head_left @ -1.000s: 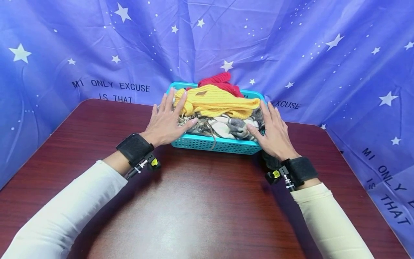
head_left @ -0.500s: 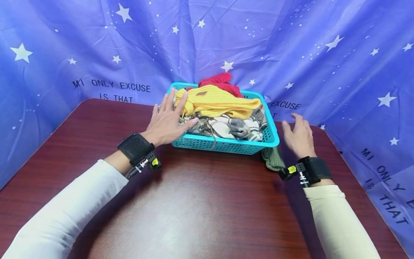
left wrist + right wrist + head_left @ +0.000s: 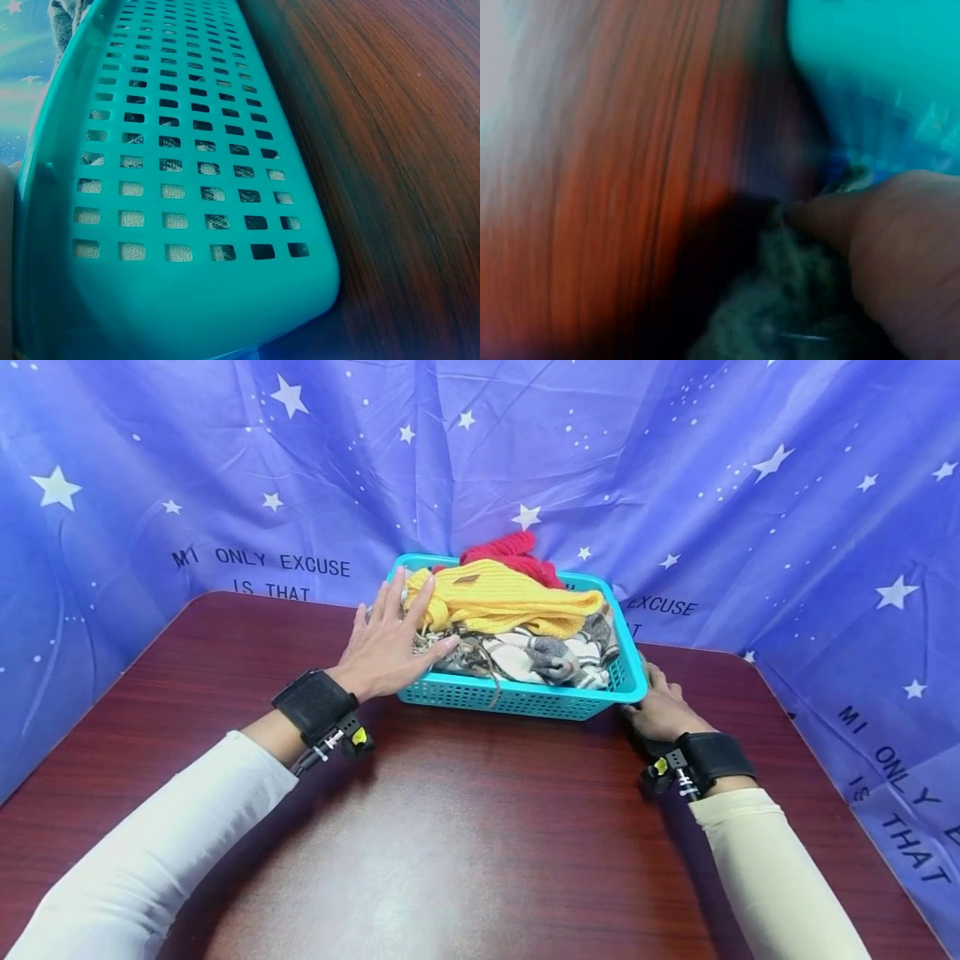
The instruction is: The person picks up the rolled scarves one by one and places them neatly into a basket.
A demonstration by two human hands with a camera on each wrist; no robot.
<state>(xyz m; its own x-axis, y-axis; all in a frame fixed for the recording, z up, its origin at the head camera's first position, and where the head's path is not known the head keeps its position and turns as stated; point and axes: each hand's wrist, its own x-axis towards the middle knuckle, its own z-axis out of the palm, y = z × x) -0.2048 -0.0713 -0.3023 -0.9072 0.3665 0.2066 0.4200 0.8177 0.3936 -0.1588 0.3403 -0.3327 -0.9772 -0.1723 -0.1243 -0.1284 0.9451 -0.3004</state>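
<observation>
A turquoise plastic basket (image 3: pixel 632 689) with perforated sides stands on the table, filled with knitwear. On top lies a yellow ribbed knit piece (image 3: pixel 517 597), with a red knit piece (image 3: pixel 517 553) behind it and a grey-and-white plaid cloth with fringe (image 3: pixel 517 660) in front. My left hand (image 3: pixel 386 647) rests on the basket's left end, fingers spread. Low beside the right end, my right hand (image 3: pixel 667 710) grips a green knitted piece (image 3: pixel 761 322). In the right wrist view the thumb presses on that blurred fabric; the other fingers are hidden there.
The dark red wood-grain table (image 3: pixel 450 827) extends in front of the basket. A blue-purple curtain (image 3: pixel 480 460) with stars and lettering hangs close behind the basket and along both sides of the table.
My right hand has left the basket's right rim, swung out to the right, then dropped to the green knitted piece and taken hold of it. The left hand has stayed put.
</observation>
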